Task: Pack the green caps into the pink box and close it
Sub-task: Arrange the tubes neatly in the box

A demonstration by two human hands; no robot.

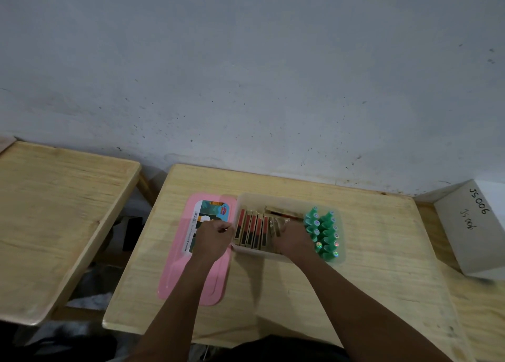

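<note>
A translucent box (pixel 276 198) stands in the middle of the wooden table. Several green caps (pixel 323 231) stand packed in two rows at its right end. Red-and-gold flat packs (pixel 252 229) fill its left part. The pink lid (pixel 207 279) with a printed label lies flat on the table to the left of the box. My left hand (pixel 213 238) is curled at the box's left wall, over the lid. My right hand (pixel 293 238) reaches into the box between the packs and the caps; its fingers are hidden among the packs.
A second wooden table (pixel 54 211) stands to the left across a gap. A grey carton (pixel 470 230) marked JS006 sits at the right. The grey wall (pixel 246 74) runs close behind the table.
</note>
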